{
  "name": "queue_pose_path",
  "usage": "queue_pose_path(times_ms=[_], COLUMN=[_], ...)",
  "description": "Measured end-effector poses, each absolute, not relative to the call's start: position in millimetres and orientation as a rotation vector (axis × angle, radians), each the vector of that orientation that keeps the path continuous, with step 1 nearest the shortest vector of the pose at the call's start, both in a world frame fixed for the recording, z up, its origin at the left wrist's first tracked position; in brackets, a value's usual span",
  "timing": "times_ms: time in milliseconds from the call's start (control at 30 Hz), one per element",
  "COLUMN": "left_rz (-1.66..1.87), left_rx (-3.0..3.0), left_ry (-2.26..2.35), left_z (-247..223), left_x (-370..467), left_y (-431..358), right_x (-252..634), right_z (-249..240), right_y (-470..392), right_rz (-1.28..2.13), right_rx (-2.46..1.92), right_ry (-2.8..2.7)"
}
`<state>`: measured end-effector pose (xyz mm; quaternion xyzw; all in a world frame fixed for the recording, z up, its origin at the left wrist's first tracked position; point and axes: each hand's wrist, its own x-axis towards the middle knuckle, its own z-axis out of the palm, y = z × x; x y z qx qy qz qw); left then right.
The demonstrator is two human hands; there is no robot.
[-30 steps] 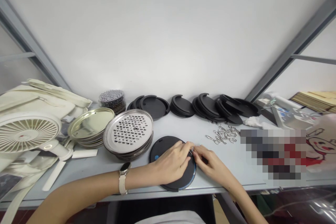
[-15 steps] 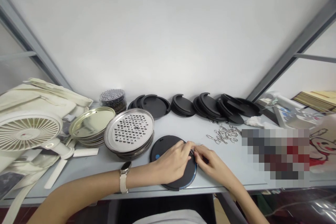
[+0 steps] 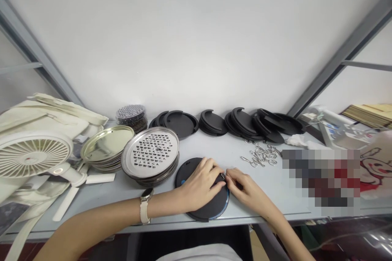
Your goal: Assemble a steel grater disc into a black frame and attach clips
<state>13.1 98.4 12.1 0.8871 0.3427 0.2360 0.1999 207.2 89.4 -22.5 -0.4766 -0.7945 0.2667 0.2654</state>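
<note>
In front of me a black round disc with blue marks lies flat near the table's front edge. My left hand, a watch on its wrist, rests across it, thumb and forefinger apart. Between those fingertips and my right hand, a small metal clip shows at the disc's right rim. My right hand pinches at this clip, its thumb and forefinger pressed together. Its exact shape is partly hidden by the fingers. More metal clips lie in a loose heap on the table, up and right of my hands.
Stacked perforated metal discs and gold-coloured lids stand left of the black disc. Black round covers line the wall. A white fan and cream bag occupy the left. A blurred patch hides things at right.
My left thumb and forefinger have parted and drawn back from the clip, uncovering more of it. My right hand stays at the rim, almost unmoved.
</note>
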Motion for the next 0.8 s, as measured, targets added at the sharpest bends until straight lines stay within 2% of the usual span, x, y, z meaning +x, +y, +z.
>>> queue_pose_path(times_ms=[800], left_rz=[0.621], left_rx=[2.477], left_ry=[0.873], left_z=[10.3], left_x=[15.2], left_y=[100.4], right_x=[206.8], right_z=[-23.4], right_y=[88.8], right_rz=[0.764], right_rx=[-1.253], right_ry=[-2.104])
